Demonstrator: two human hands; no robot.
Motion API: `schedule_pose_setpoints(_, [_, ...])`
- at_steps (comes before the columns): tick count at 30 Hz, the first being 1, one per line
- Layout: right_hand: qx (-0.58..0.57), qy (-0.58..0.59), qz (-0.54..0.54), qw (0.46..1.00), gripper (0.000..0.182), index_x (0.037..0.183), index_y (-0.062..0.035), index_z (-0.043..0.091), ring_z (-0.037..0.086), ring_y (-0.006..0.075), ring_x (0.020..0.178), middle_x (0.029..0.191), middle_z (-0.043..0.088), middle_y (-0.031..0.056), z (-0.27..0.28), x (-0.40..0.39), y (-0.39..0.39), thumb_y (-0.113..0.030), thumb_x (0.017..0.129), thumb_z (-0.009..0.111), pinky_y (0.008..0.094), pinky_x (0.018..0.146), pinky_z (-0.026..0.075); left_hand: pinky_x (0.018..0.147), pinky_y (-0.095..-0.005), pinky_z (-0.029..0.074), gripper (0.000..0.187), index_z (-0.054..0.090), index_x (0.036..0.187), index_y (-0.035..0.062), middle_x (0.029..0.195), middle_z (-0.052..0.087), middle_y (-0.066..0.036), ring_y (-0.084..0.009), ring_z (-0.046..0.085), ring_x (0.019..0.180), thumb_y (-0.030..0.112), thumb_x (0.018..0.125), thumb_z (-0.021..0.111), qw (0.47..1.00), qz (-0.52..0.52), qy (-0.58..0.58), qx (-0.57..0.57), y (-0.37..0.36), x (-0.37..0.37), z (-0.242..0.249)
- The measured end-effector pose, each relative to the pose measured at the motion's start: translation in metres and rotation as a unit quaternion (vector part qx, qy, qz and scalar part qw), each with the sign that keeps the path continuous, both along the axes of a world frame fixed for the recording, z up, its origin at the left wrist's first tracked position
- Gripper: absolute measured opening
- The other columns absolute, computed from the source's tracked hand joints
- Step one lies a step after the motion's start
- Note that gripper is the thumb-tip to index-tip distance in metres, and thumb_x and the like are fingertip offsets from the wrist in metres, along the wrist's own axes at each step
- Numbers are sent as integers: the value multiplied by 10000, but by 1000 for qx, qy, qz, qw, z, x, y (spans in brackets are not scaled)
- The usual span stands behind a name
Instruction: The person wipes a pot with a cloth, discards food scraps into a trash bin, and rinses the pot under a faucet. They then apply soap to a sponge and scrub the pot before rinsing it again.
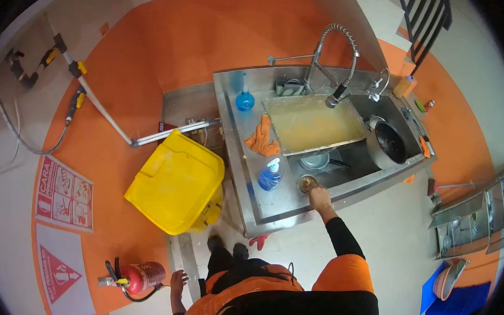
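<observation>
My right hand (320, 199) reaches to the front of the steel sink counter (248, 203). Its fingers are closed at the rim of a small round metal cup (307, 184) with something brownish inside. Left of the cup stands a clear pump bottle of blue liquid (270, 175). Behind it, a large rectangular tray (317, 124) of cloudy yellowish liquid lies across the basin, partly covering a pan (315, 161). To the right, a big pot (386, 145) tilts in the sink. My left hand (179, 281) hangs low at my side, fingers loosely apart, near a fire extinguisher (143, 276).
A yellow lidded bin (176, 181) stands against the counter's left side. An orange cloth (262, 137) and a blue spray bottle (244, 100) sit on the counter's left part. The spring faucet (337, 63) arches over the tray. A rack (471, 225) stands far right.
</observation>
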State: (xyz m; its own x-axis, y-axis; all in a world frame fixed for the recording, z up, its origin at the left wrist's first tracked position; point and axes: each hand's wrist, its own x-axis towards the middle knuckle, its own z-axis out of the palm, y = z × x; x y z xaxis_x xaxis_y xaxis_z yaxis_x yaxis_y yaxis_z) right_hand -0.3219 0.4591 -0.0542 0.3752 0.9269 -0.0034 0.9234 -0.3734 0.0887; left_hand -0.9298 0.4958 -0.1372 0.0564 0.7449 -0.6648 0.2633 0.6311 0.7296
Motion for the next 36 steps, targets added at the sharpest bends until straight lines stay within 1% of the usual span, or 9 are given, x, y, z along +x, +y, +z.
schedule_pose_setpoints(8, [123,-39,-6,992,193,878,-89,587,558,268,837,935,565,88,53,-2,11,-80,717,480,371,705,460,548,-302,422,336,518,977,27,807,589,-84,-175,574,655,297,790,452,983,-125,80,-104,52,3,-52])
schedule_pose_setpoints(12, [170,-42,-17,984,153,826,-70,596,552,276,816,927,561,98,109,2,28,-82,728,480,370,698,454,501,-314,420,320,552,912,27,730,591,-80,-178,568,601,299,786,440,974,-162,77,-142,59,-18,-140])
schedule_pose_setpoints(17, [213,-22,9,977,159,858,-35,586,539,298,800,915,557,109,208,-27,96,-42,717,514,379,687,448,478,-315,422,308,560,879,31,712,593,-76,-184,552,557,304,809,436,963,-171,102,-184,43,-20,-154])
schedule_pose_setpoints(23, [179,103,338,918,195,878,-43,586,546,299,828,896,574,114,253,-122,231,-65,685,562,365,702,448,458,-305,416,261,550,804,1,709,589,-100,-184,546,543,231,808,427,978,-175,61,-98,38,-7,-40])
schedule_pose_setpoints(28, [31,390,414,822,176,847,-12,611,587,260,763,837,612,136,127,-212,389,-104,699,585,327,680,451,447,-303,427,261,539,835,-13,677,590,-98,-187,557,545,224,817,430,991,-54,38,-119,33,-7,-70])
schedule_pose_setpoints(31, [14,491,408,769,155,838,-4,620,596,244,722,813,618,149,35,-281,442,-91,717,576,327,649,454,522,-327,472,276,546,859,-8,746,606,-107,-210,598,673,233,840,412,979,-185,60,65,12,-19,-94])
schedule_pose_setpoints(33, [-31,526,375,763,142,820,-4,626,600,230,672,767,624,147,-20,-318,462,-101,738,563,333,614,459,555,-352,471,277,560,834,9,774,614,-122,-224,602,702,247,840,420,976,-175,123,-36,-23,-34,-186])
schedule_pose_setpoints(35, [-33,516,417,748,141,803,-3,630,604,210,621,719,630,128,-94,-346,483,-104,749,548,337,577,463,593,-374,466,280,572,803,30,751,616,-131,-251,599,708,246,847,400,895,-327,220,209,-45,-43,-170])
schedule_pose_setpoints(36, [-32,524,423,739,141,803,-3,630,604,210,621,719,630,128,-114,-359,487,-104,749,548,337,577,463,584,-343,432,239,565,805,36,734,597,-96,-223,566,684,226,807,420,959,-241,139,47,-62,-47,-170])
